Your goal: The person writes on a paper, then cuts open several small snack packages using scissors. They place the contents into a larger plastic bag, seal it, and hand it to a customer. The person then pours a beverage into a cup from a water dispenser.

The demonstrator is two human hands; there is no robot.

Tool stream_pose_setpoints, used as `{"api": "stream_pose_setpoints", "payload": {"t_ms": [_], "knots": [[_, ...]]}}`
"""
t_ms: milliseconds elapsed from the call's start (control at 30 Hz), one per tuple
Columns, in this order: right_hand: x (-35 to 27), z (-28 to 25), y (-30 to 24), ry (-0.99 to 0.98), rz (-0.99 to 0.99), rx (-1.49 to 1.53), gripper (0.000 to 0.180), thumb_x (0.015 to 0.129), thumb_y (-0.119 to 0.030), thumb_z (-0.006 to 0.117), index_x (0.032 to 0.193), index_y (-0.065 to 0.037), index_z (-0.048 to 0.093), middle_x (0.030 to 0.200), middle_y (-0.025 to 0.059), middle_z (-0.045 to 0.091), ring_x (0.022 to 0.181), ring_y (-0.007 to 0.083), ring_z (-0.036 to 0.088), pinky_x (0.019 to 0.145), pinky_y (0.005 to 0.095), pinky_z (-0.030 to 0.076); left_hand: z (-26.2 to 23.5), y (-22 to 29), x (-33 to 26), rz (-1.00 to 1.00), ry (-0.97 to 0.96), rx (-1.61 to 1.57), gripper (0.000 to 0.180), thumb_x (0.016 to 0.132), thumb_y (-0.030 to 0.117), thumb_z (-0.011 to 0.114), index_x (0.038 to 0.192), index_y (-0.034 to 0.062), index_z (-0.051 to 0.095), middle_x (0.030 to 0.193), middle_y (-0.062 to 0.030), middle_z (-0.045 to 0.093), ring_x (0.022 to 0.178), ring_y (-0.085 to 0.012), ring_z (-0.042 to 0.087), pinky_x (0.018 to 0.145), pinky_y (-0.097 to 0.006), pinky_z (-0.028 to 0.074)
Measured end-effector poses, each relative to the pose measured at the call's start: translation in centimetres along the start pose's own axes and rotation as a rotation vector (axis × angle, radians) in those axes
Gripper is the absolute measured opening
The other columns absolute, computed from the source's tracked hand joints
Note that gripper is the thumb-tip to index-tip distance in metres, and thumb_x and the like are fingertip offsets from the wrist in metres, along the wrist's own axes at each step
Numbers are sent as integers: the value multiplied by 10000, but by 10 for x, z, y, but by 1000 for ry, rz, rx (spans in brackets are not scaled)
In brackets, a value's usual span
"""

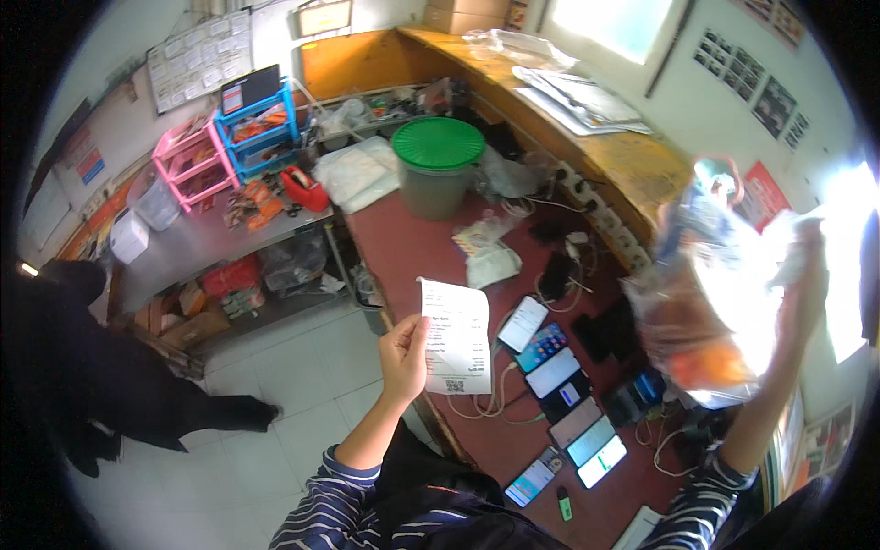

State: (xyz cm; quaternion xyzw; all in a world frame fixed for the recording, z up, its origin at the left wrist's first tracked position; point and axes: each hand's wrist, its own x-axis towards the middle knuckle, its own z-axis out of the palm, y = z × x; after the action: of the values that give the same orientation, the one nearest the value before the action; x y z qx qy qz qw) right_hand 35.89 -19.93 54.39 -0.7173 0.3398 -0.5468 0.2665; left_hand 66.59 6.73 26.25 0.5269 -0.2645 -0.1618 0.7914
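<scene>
Head view, biggest stuff first: dark red counter (412, 257) running down the middle, wooden shelf (632, 160) curving along the right. Then a clear plastic bag (710, 302) with orange contents, raised high on the right, right hand (807, 275) clenched around its upper edge. Grey bucket with green lid (438, 145) near the counter's far end. Row of phones (559, 403) lying screen-up with cables. Smallest: white paper receipt (456, 336), pinched upright at its left edge by left hand (403, 353), above the counter's near edge.
</scene>
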Motion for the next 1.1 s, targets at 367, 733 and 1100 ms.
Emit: {"api": "stream_pose_setpoints", "payload": {"t_ms": [367,733,1100], "knots": [[67,-287,87,248,-95,-1065,286,850,-272,524,857,4,598,735,127,594,621,232,577,558,306,454,130,-19,-87,43,-206,97,310,916,215,498,839,-68,598,712,-31,577,657,-93,494,573,-264,402],[94,-370,246,852,-95,-903,210,797,-176,558,752,23,607,682,179,616,617,323,601,559,392,454,63,-85,-146,8,-131,446,278,899,151,504,1032,-77,594,950,-196,649,861,-261,606,813,-385,460],[38,-374,209,493,421,-540,498,820,-429,596,1028,23,573,856,123,617,749,229,610,609,342,505,132,-88,-158,96,-347,598,221,896,165,526,901,-52,573,807,-126,590,748,-207,536,710,-334,424]]}}
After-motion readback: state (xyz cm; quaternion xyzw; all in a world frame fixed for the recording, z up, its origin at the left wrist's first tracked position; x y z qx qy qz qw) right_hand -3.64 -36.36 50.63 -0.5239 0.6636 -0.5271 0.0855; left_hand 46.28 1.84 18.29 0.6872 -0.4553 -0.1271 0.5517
